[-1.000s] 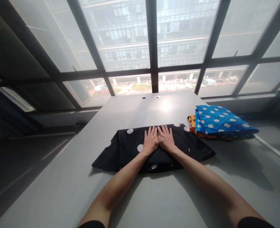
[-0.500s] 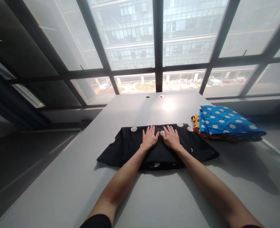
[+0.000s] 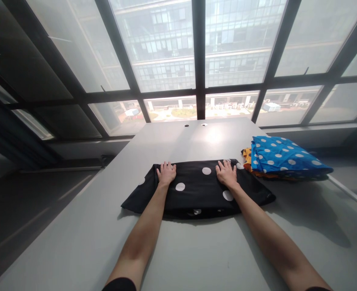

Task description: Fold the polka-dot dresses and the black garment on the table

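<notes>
A black cloth with white polka dots (image 3: 193, 196) lies folded on the table in front of me. Its two side ends taper to points, and several layers show along the near edge. My left hand (image 3: 166, 173) rests palm down near the cloth's far left corner, fingers spread. On the far right part of the cloth, my right hand (image 3: 227, 173) lies flat with its fingers pointing away from me. Neither hand grips anything.
A stack of folded cloths, a blue one with white dots (image 3: 287, 155) over a yellow-orange one (image 3: 247, 158), sits at the table's right edge. The white table (image 3: 193, 258) reaches toward large windows (image 3: 166, 52). Two round holes are at its far end.
My hands have slid apart over the black cloth from its middle, the left one leftward and the right one slightly rightward. White dots between them are now uncovered.
</notes>
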Tool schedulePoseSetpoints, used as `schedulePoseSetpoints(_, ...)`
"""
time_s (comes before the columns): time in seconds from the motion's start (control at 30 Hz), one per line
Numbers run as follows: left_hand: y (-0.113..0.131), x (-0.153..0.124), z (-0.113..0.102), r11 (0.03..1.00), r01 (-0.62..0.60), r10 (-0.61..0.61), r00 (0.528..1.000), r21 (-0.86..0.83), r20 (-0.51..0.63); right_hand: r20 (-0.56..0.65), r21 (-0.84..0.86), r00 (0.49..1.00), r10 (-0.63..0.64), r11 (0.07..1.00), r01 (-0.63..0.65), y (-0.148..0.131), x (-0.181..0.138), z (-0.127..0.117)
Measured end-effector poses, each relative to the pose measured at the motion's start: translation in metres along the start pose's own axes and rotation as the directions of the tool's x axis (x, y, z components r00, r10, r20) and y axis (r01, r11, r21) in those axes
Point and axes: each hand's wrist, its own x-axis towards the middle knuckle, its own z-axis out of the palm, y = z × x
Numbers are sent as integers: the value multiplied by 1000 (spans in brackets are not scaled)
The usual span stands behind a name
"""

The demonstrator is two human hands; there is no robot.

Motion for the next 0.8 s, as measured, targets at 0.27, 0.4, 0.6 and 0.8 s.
schedulePoseSetpoints(0.27,46,-26,-15,987,-154,147,979,-45,-142,-63,36,998,2,999,0,-2,-2,-1)
schedulePoseSetpoints(0.4,86,-65,1,870,-489,483,872,-68,-83,-213,20,974,-77,996,84,-14,-10,-7)
schedulePoseSetpoints(0.6,94,-90,37,697,-715,710,699,57,88,-101,-5,930,-354,935,356,-37,-23,2)
schedulePoseSetpoints(0.8,91,-87,37,709,-703,699,711,53,76,0,12,951,-308,951,308,-36,-20,8)
